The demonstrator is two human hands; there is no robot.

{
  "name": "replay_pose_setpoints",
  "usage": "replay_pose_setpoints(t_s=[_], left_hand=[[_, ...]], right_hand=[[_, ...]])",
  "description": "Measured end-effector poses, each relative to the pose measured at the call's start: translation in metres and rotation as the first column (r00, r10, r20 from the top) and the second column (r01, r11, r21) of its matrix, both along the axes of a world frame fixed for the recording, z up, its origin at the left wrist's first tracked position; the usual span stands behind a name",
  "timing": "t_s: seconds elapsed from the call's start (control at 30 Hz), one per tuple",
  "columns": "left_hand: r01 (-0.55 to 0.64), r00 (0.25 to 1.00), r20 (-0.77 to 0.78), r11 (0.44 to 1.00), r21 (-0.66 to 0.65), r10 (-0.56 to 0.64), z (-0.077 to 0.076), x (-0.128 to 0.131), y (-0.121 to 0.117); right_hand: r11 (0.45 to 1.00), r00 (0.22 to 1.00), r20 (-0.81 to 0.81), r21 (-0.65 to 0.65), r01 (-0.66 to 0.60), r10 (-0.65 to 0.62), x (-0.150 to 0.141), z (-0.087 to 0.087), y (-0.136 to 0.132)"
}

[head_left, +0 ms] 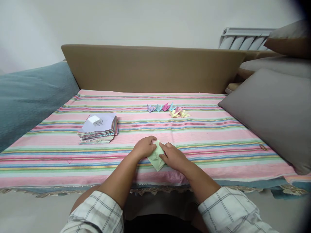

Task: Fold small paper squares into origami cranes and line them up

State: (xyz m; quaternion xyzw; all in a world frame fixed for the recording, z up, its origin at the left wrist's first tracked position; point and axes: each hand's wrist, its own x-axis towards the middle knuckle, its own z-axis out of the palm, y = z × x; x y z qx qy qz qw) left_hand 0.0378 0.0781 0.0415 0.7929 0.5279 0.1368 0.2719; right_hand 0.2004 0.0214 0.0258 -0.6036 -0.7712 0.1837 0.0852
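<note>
A light green sheet of origami paper (157,164), folded into a diamond shape, lies on the striped cloth near the front edge. My left hand (145,147) grips its left side, with the fingers closed at the upper edge. From the right, my right hand (173,157) pinches the paper with thumb and fingers on its right edge. Beyond my hands stand several folded paper cranes, among them a purple crane (150,108), a pink crane (166,106) and a yellow crane (184,113).
A stack of coloured paper (98,136) sits at the left with a white plug adapter (95,120) on top. A grey cushion (269,113) bounds the right side, a blue cushion (31,94) the left. Behind is the brown backrest (153,69). A small brown ring (263,147) lies near the grey cushion.
</note>
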Motion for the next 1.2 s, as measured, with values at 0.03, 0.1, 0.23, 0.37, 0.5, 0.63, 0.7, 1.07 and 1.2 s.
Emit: replay_pose_setpoints(t_s=[0.03, 0.1, 0.23, 0.37, 0.5, 0.63, 0.7, 1.07, 1.2], left_hand=[[-0.006, 1.0, 0.0, 1.0, -0.009, 0.006, 0.0, 0.0, 0.0], [-0.013, 1.0, -0.005, 1.0, -0.025, 0.012, 0.001, 0.0, -0.001], [-0.014, 1.0, 0.004, 1.0, -0.019, 0.014, 0.0, 0.0, -0.002], [-0.019, 1.0, 0.012, 1.0, -0.023, 0.019, 0.0, -0.001, -0.002], [-0.024, 1.0, 0.018, 0.999, -0.044, 0.024, 0.0, -0.001, -0.003], [-0.025, 0.999, 0.028, 0.999, -0.032, 0.026, -0.001, -0.001, -0.003], [-0.028, 0.999, 0.032, 0.999, -0.022, 0.028, -0.002, -0.002, -0.003], [-0.024, 0.997, 0.074, 0.999, -0.024, 0.026, -0.002, -0.003, -0.006], [-0.014, 0.991, 0.13, 0.999, -0.05, 0.02, -0.001, -0.005, -0.008]], right_hand=[[1.0, 1.0, 0.004, -0.002, 0.0, 0.0, 0.0, 0.0, 0.0], [1.0, 1.0, 0.007, -0.004, 0.002, -0.002, 0.0, 0.001, 0.0], [1.0, 1.0, -0.026, -0.014, -0.007, 0.006, 0.001, 0.001, 0.001], [0.998, 0.997, -0.074, -0.051, -0.031, 0.027, 0.004, 0.0, 0.005], [0.997, 0.994, -0.11, -0.077, -0.03, 0.022, 0.005, 0.0, 0.007], [0.997, 0.99, -0.144, -0.075, -0.024, 0.013, 0.006, -0.001, 0.008], [0.997, 0.985, -0.17, -0.073, -0.023, 0.01, 0.006, -0.002, 0.008], [0.997, 0.978, -0.206, -0.076, -0.024, 0.008, 0.008, -0.007, 0.01], [0.996, 0.974, -0.228, -0.09, -0.029, 0.007, 0.008, -0.004, 0.01]])
